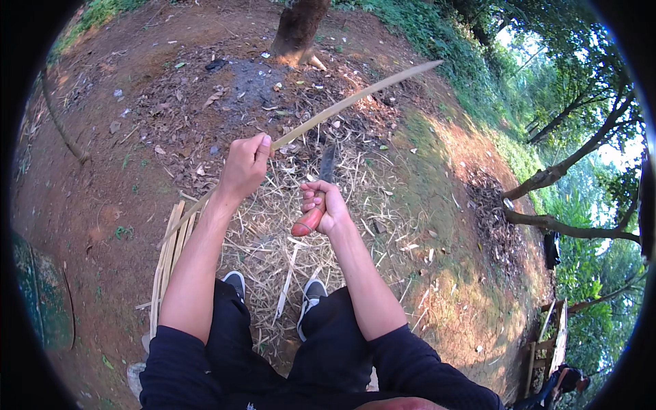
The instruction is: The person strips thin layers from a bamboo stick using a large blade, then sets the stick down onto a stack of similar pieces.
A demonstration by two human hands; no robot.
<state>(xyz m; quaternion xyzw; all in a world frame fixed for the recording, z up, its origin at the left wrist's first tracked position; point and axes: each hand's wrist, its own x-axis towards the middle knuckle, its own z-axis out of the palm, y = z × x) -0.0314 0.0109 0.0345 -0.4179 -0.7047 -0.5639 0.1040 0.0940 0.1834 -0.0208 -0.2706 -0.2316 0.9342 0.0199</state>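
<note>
My left hand (244,166) has its grip closed around a long, thin bamboo strip (355,99), pale and flat, which curves up and away over the ground. My right hand (326,205) clenches the smooth reddish handle of a knife (318,198), its dark blade pointing forward just under the strip. Below lie dry, stringy shavings (287,232) on bare brown earth, with a bundle of split slats (171,253) beside my left shoe (234,281).
</note>
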